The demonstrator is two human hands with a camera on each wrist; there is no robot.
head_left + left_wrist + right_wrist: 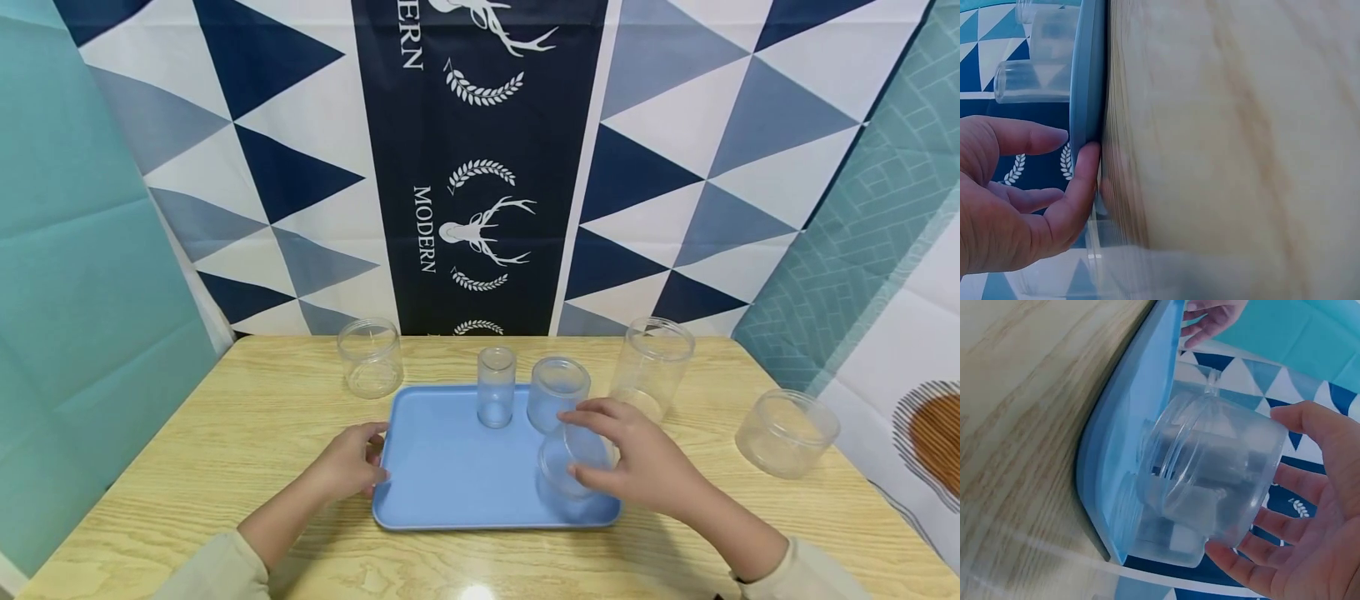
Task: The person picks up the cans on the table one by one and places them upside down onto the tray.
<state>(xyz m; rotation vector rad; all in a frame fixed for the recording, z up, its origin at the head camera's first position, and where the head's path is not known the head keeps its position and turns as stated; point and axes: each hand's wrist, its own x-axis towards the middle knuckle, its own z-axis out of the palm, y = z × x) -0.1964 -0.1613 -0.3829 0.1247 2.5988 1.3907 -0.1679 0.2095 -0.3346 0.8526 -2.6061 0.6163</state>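
Note:
A light blue tray (465, 467) lies on the table. My left hand (352, 458) holds its left edge, thumb at the rim and a finger (1088, 162) against the outer side. Over the tray's front right corner, my right hand (637, 454) grips a clear wide jar (1235, 462) by its base end, thumb and fingers spread around it. The jar's threaded mouth faces the tray; whether it touches is hard to tell. Behind it on the tray stand a narrow clear jar (496, 392) and a medium clear jar (557, 387).
A clear jar (371, 362) stands beyond the tray's back left corner. To the right of the tray are a tall clear jar (654, 358), partly behind my right hand, and a low wide jar (783, 437) near the table's right edge. Patterned cloth (480, 167) hangs behind the table.

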